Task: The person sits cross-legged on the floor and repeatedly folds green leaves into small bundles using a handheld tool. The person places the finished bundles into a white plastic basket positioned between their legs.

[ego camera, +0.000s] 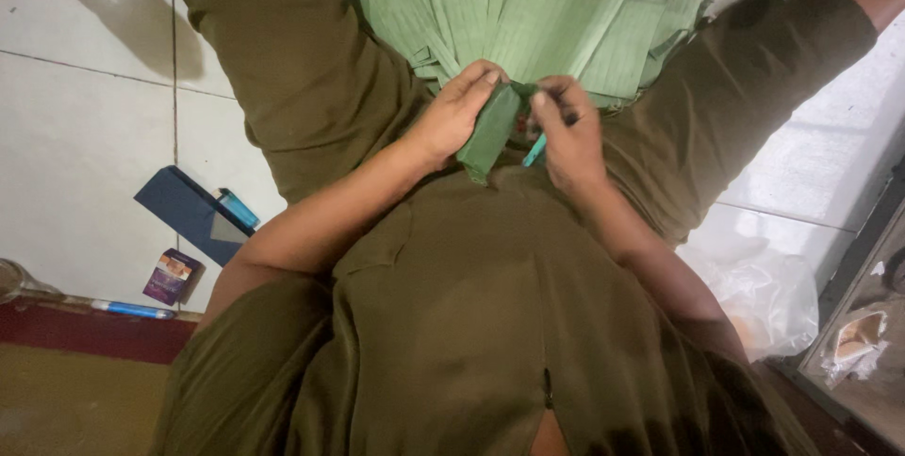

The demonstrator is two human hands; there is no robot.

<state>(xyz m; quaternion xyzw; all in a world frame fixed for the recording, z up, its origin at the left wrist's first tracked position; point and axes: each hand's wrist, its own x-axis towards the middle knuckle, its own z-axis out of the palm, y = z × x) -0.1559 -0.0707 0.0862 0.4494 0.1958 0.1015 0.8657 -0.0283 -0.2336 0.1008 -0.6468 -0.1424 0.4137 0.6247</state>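
Green leaf strips are spread in a fan over the lap, just beyond both hands. A folded green leaf piece is pinched between the two hands, which are brought close together over it. The left hand is closed on the upper edge of the folded piece, with its fingers curled over the top. The right hand is closed on the other side of the fold, and a slim turquoise tool is seen poking out beneath its fingers. Olive-green clothing is worn, and the tiled floor lies to either side. Well to the left of the left hand, a dark blue box, a blue lighter and a small purple packet are laid on the floor. A crumpled clear plastic bag is seen below the right forearm.
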